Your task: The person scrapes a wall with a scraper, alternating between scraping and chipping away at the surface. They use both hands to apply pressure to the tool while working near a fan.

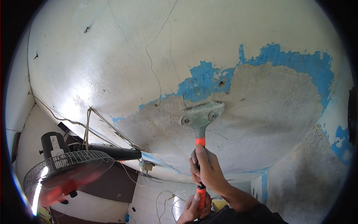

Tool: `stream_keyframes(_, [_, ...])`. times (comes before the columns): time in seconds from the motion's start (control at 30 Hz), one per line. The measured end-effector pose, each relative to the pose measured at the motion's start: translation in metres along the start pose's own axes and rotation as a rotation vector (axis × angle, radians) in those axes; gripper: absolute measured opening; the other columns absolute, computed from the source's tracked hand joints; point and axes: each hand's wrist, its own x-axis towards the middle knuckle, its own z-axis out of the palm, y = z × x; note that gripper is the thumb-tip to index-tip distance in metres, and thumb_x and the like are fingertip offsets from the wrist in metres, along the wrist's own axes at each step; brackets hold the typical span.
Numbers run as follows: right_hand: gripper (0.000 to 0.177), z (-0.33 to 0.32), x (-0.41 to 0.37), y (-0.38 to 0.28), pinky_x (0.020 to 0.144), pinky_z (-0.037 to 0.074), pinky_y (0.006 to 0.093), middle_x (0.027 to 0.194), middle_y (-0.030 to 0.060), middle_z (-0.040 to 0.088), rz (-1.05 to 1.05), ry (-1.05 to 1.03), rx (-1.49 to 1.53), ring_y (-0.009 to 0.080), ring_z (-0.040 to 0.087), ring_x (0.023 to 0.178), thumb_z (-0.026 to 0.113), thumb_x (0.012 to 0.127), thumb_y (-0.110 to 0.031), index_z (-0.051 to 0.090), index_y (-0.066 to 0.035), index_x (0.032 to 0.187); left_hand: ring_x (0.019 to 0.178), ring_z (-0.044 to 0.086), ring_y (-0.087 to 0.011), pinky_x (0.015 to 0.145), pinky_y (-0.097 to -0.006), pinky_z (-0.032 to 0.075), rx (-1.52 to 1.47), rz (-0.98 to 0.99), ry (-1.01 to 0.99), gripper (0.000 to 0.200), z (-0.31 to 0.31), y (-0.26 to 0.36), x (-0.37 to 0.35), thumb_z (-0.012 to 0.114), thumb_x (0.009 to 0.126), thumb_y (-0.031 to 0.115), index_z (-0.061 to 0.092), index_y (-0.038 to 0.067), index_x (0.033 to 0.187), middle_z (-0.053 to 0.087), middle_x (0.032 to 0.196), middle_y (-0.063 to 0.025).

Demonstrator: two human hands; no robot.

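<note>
A long-handled scraper (201, 131) points up at the wall, with a wide grey-green metal head, two screws and an orange-and-black handle. My right hand (209, 170) is closed around the upper handle, below the head. Lower down, my left hand (194, 210) grips the orange end of the same handle. The blade edge lies at or very near the wall, just under a strip of blue paint (205, 80); contact is hard to judge. Around the head spreads bare grey plaster (268, 100), bordered by blue paint and whitish paint (231, 30).
A fan (69, 171) with a wire cage and red blades is at lower left. Cables (87, 128) run along the wall corner and hang nearby. Thin cracks and a small hole (221, 84) mark the wall. White tiles (147, 194) show below, with loose cords.
</note>
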Motion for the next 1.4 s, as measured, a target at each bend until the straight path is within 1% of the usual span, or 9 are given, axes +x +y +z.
stream_keyframes(0.1, [0.042, 0.006, 0.002, 0.002, 0.033, 0.029, 0.0238, 0.052, -0.0013, 0.033, 0.0, 0.009, 0.002, 0.0074, 0.031, 0.035, 0.032, 0.103, -0.045, 0.036, -0.009, 0.081, 0.037, 0.025, -0.0084, 0.034, -0.0238, 0.024, 0.003, 0.039, -0.023, 0.049, -0.005, 0.008, 0.001, 0.033, 0.1, 0.051, 0.042, 0.003, 0.091, 0.034, 0.053, -0.0022])
stream_keyframes(0.3, [0.045, 0.016, 0.003, 0.006, 0.032, 0.026, 0.0237, 0.051, -0.0013, 0.032, -0.005, 0.058, 0.014, 0.0073, 0.03, 0.034, 0.033, 0.101, -0.05, 0.036, -0.009, 0.081, 0.036, 0.029, -0.0097, 0.035, -0.0245, 0.027, 0.12, -0.017, -0.036, 0.051, -0.005, 0.023, -0.007, 0.033, 0.1, 0.052, 0.043, 0.002, 0.09, 0.036, 0.053, -0.0028])
stream_keyframes(0.4, [0.048, 0.024, 0.007, 0.004, 0.032, 0.026, 0.0235, 0.051, -0.0018, 0.031, -0.044, 0.104, -0.022, 0.0068, 0.028, 0.033, 0.034, 0.1, -0.053, 0.036, -0.01, 0.08, 0.043, 0.036, -0.0095, 0.041, -0.023, 0.031, 0.162, -0.019, -0.079, 0.048, -0.011, 0.036, -0.005, 0.027, 0.104, 0.043, 0.044, 0.0, 0.091, 0.039, 0.057, -0.0031])
stream_keyframes(0.5, [0.05, 0.031, 0.007, 0.005, 0.032, 0.025, 0.0239, 0.05, -0.0024, 0.031, -0.066, 0.164, -0.025, 0.0065, 0.027, 0.033, 0.035, 0.099, -0.055, 0.036, -0.01, 0.079, 0.043, 0.037, -0.0094, 0.041, -0.0235, 0.032, 0.172, -0.027, -0.131, 0.048, -0.022, 0.037, -0.003, 0.028, 0.104, 0.044, 0.044, 0.0, 0.091, 0.04, 0.058, -0.0031])
stream_keyframes(0.53, [0.048, 0.031, 0.007, 0.005, 0.034, 0.029, 0.0259, 0.051, -0.002, 0.033, -0.064, 0.167, -0.017, 0.0076, 0.032, 0.035, 0.037, 0.1, -0.052, 0.037, -0.009, 0.078, 0.042, 0.037, -0.0095, 0.041, -0.0239, 0.032, 0.168, -0.021, -0.124, 0.047, -0.023, 0.04, -0.006, 0.029, 0.104, 0.043, 0.044, 0.001, 0.09, 0.04, 0.058, -0.0029])
stream_keyframes(0.67, [0.05, 0.037, 0.009, 0.014, 0.033, 0.027, 0.0256, 0.051, -0.0025, 0.032, -0.075, 0.151, 0.024, 0.0069, 0.031, 0.035, 0.038, 0.099, -0.056, 0.037, -0.01, 0.078, 0.042, 0.037, -0.0098, 0.041, -0.0236, 0.031, 0.201, -0.033, -0.129, 0.046, -0.032, 0.052, -0.007, 0.031, 0.104, 0.042, 0.044, 0.001, 0.09, 0.041, 0.058, -0.0029])
stream_keyframes(0.77, [0.052, 0.046, 0.008, 0.009, 0.034, 0.026, 0.0252, 0.051, -0.0033, 0.031, -0.077, 0.175, 0.043, 0.0065, 0.03, 0.035, 0.038, 0.098, -0.058, 0.037, -0.01, 0.078, 0.038, 0.035, -0.0102, 0.036, -0.0238, 0.028, 0.218, -0.001, -0.116, 0.051, -0.028, 0.052, -0.011, 0.033, 0.102, 0.047, 0.046, 0.0, 0.09, 0.04, 0.055, -0.0036])
stream_keyframes(1.2, [0.054, 0.048, 0.006, 0.026, 0.032, 0.021, 0.0221, 0.051, -0.0064, 0.026, -0.084, 0.2, 0.05, 0.0039, 0.021, 0.036, 0.044, 0.093, -0.064, 0.037, -0.013, 0.076, 0.036, 0.032, -0.0092, 0.034, -0.0239, 0.025, 0.218, 0.02, -0.083, 0.049, -0.035, 0.047, -0.017, 0.035, 0.102, 0.048, 0.046, 0.001, 0.09, 0.039, 0.055, -0.0032])
stream_keyframes(1.4, [0.054, 0.046, 0.007, 0.02, 0.034, 0.024, 0.0252, 0.05, -0.0048, 0.03, -0.085, 0.172, 0.084, 0.0061, 0.026, 0.035, 0.042, 0.095, -0.062, 0.037, -0.011, 0.076, 0.036, 0.03, -0.0087, 0.033, -0.023, 0.024, 0.182, 0.012, -0.034, 0.049, -0.027, 0.05, -0.02, 0.036, 0.101, 0.048, 0.047, 0.001, 0.09, 0.038, 0.055, -0.0029])
